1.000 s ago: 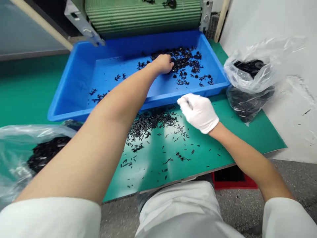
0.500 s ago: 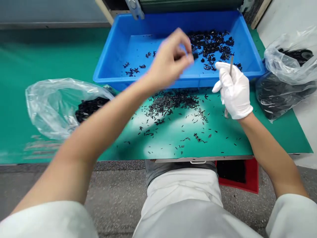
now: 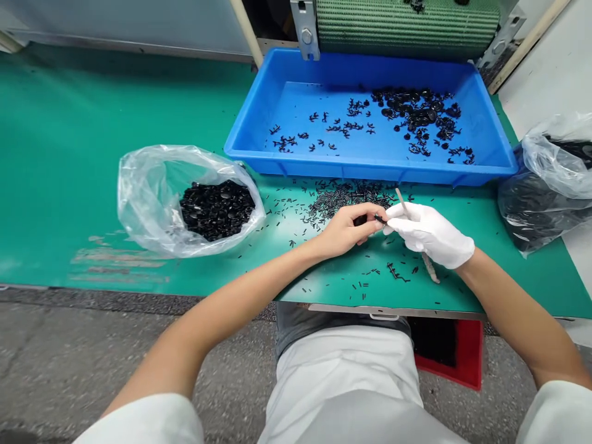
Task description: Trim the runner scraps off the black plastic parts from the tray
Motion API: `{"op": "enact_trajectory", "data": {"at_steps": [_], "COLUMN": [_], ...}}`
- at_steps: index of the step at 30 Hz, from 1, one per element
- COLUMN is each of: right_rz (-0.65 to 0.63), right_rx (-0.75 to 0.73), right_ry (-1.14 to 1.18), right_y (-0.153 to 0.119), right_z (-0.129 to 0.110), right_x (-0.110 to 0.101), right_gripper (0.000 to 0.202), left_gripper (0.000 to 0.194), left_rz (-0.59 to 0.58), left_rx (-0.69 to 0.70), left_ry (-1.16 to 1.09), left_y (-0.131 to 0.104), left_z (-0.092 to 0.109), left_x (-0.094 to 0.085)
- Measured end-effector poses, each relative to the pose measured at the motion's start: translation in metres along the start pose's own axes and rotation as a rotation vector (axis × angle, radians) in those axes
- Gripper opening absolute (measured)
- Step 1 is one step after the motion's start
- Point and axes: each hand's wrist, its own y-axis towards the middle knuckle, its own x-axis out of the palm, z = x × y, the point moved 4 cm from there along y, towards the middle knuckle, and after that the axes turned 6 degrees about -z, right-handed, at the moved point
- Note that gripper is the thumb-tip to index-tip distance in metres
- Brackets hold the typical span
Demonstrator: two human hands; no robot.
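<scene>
My bare left hand (image 3: pixel 348 230) pinches a small black plastic part (image 3: pixel 380 218) between its fingertips. Meeting it from the right, my white-gloved right hand (image 3: pixel 428 233) has its fingertips at the same part. A thin stick-like tool (image 3: pixel 430 269) with a pale, wrapped-looking lower end is held in that gloved hand and pokes out above and below it. Just behind both hands lies a pile of short black pins (image 3: pixel 345 200) on the green table. The exact shape of the part is mostly hidden by the fingers.
A blue tray (image 3: pixel 370 168) with scattered black parts stands behind, under a green conveyor belt (image 3: pixel 407 28). To the left sits an open plastic bag (image 3: pixel 148 225) of black pieces; another filled bag (image 3: pixel 531 203) is at the right. Below the table edge is a red bin (image 3: pixel 469 357).
My left hand has come from over the blue tray down to the table, meeting my right hand. The right hand has turned inward, still holding the stick tool. The camera view has shifted.
</scene>
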Motion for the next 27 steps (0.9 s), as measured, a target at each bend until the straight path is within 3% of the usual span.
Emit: {"op": "enact_trajectory", "data": {"at_steps": [5,9,11,13,16,20,24,27], "right_rz": [0.048,0.153,0.183,0.207,0.238,0.274,0.212,0.129], "right_rx": [-0.047,-0.13,-0.147,-0.156,-0.14,-0.153,-0.202,-0.151], "right_ry": [0.207,0.284,0.27,0.214,0.085,-0.056,-0.322,-0.542], "right_y": [0.002,0.001,0.001,0.002,0.002,0.001,-0.004,-0.009], "right_z": [0.005,0.006,0.006,0.005,0.004,0.003,-0.002,-0.004], "right_x": [0.001,0.004,0.006,0.007,0.009,0.012,0.014,0.014], "right_gripper": [0.028,0.032,0.041,0.042,0.032,0.033,0.019,0.018], "left_gripper": [0.019,0.046,0.037,0.02,0.024,0.02,0.02,0.019], "left_rz": [-0.007,0.009,0.05,0.11,0.157,0.155,0.032,-0.085], "left_rx": [0.022,0.027,0.007,-0.005,-0.019,-0.072,-0.104,-0.124], "left_ry": [-0.09,-0.184,-0.167,-0.085,0.011,0.068,0.086,0.038], "left_y": [-0.001,-0.001,-0.001,-0.002,-0.003,-0.003,-0.001,-0.003], "left_z": [0.004,0.005,0.004,0.003,0.004,0.007,0.009,0.01], "left_x": [0.002,0.008,0.011,0.011,0.01,0.005,0.005,0.01]}}
